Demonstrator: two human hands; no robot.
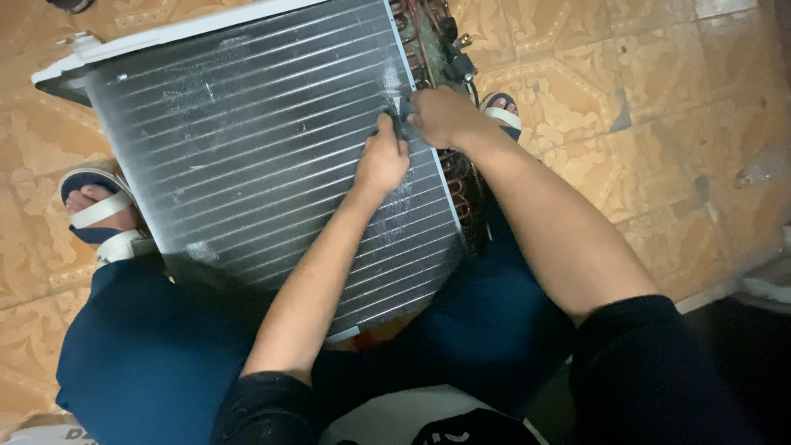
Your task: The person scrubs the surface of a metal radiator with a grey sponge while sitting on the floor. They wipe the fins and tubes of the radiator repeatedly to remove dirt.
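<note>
Fingers of left hand (381, 161) curl shut w/ a small dark tool (396, 124) pinched at the tips, pressed on the finned coil (255, 156). Coil leans across the person's lap, btwn knees, on tan tiled floor (659, 99). Right hand (441, 115) just beyond, fingers bent down, gripping the coil's right edge beside copper tube bends (428, 37). Both forearms stretch fwd, wrists near-touching.
</note>
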